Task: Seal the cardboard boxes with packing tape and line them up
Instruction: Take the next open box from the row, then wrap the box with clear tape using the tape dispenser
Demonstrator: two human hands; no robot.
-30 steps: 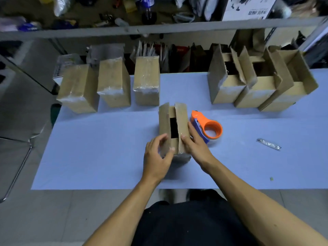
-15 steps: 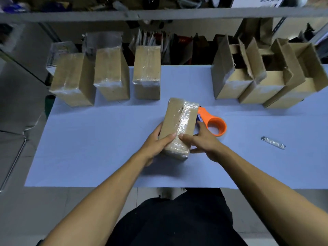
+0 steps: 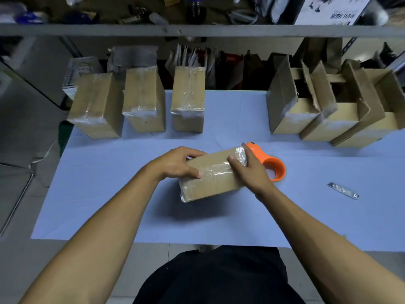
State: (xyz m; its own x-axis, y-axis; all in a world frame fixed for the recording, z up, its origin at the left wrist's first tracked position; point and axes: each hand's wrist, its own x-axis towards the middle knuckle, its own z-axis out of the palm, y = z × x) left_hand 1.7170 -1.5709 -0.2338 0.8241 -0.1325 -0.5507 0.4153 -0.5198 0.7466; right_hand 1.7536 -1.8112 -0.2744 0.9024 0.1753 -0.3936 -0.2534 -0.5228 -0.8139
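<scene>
A taped cardboard box [image 3: 213,183] lies on its side, slanted, in the middle of the blue table [image 3: 114,194]. My left hand [image 3: 175,164] grips its left end, thumb on the near face and fingers over the top. My right hand [image 3: 249,170] grips its right end, thumb on the taped top. Just behind my right hand sits the orange tape dispenser [image 3: 274,166], partly hidden. Three sealed boxes [image 3: 144,102] stand in a row at the back left. Three open boxes [image 3: 324,106] with raised flaps stand at the back right.
A small silvery strip [image 3: 343,190] lies on the table to the right. A shelf rail [image 3: 197,29] with cluttered goods runs above the table's far edge. A metal chair frame [image 3: 17,194] stands on the floor at the left.
The box had open flaps facing up a second ago. Both hands have since turned it over and swung it, so that it lies slanted on its side with taped faces showing.
</scene>
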